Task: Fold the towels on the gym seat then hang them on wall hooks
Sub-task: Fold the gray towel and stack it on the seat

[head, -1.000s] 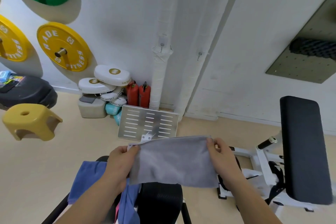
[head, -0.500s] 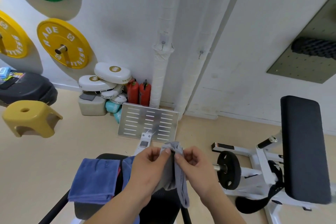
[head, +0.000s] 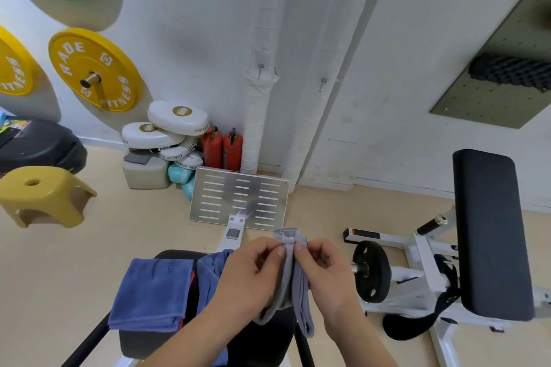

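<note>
Towel in play: the grey towel hangs doubled into a narrow strip over the right half of the gym seat. Whether its lower ends touch the pad, I cannot tell. Left hand pinches the top fold, thumb and forefinger clamped on the cloth, the other fingers curled underneath. Right hand takes the same top edge from the other side, thumb tip pressed to the fabric, the rest of the fingers bent in. The two thumbs sit almost touching at the fold.

At the seat's left edge lies a folded blue towel, overhanging the side. A second blue towel is draped just beside it and runs under the left forearm. Up on the white wall are two small wall hooks, one on the wrapped pipe and one to its right. Yellow stool stands on the floor, well apart from the seat.
</note>
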The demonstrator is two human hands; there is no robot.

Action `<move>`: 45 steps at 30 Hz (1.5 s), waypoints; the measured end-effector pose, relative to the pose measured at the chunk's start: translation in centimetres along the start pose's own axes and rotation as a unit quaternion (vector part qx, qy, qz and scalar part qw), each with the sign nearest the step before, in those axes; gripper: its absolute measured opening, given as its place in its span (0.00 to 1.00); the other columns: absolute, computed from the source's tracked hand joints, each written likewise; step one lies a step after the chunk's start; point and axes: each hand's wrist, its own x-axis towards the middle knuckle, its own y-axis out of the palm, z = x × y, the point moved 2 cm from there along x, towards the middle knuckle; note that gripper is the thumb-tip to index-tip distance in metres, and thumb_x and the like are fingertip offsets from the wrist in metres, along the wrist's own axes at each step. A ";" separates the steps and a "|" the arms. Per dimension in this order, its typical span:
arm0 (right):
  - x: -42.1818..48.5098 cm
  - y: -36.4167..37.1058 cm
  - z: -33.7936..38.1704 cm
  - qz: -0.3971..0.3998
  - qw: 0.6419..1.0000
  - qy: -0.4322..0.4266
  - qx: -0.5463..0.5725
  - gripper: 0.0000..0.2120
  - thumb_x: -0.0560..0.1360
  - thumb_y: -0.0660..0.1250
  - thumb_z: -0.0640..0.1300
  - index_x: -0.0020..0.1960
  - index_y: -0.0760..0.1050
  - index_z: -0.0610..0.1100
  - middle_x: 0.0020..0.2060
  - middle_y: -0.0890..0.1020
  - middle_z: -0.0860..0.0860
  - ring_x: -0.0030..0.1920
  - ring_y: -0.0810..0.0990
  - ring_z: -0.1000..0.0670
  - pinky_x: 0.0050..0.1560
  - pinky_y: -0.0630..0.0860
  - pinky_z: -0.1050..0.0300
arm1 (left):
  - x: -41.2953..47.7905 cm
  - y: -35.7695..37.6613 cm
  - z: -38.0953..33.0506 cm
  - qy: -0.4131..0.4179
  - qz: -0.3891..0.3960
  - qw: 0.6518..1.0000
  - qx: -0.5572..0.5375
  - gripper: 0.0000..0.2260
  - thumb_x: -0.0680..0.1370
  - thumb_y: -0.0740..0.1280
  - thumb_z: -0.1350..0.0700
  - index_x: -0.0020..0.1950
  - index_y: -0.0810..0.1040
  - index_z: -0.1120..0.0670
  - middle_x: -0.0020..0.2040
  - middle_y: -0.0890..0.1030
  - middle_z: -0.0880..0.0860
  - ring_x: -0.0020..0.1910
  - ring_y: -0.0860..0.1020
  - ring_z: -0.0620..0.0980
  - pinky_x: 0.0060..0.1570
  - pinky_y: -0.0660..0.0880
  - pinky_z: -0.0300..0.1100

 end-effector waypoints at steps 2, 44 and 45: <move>-0.2 -0.1 0.4 0.010 1.000 0.000 0.006 0.12 0.80 0.70 0.46 0.44 0.80 0.36 0.33 0.81 0.46 0.36 0.79 0.52 0.38 0.77 0.61 | -0.1 0.0 0.0 -0.001 0.002 1.000 0.003 0.06 0.80 0.70 0.55 0.55 0.80 0.45 0.41 0.86 0.46 0.37 0.83 0.41 0.42 0.80 0.36; 0.1 0.4 -0.1 0.118 0.988 0.072 0.065 0.07 0.80 0.68 0.41 0.53 0.75 0.36 0.41 0.83 0.46 0.43 0.81 0.51 0.47 0.77 0.55 | 0.3 -4.7 6.1 -0.065 -0.065 0.995 -0.036 0.29 0.73 0.78 0.56 0.70 0.73 0.42 0.63 0.79 0.40 0.61 0.78 0.40 0.55 0.78 0.33; 0.2 0.6 0.2 0.141 0.984 0.078 0.073 0.08 0.80 0.67 0.42 0.54 0.75 0.37 0.42 0.84 0.47 0.45 0.82 0.51 0.49 0.77 0.54 | 0.6 -5.5 7.3 -0.088 -0.039 0.994 -0.042 0.36 0.70 0.81 0.52 0.74 0.69 0.41 0.67 0.77 0.40 0.65 0.76 0.40 0.62 0.76 0.38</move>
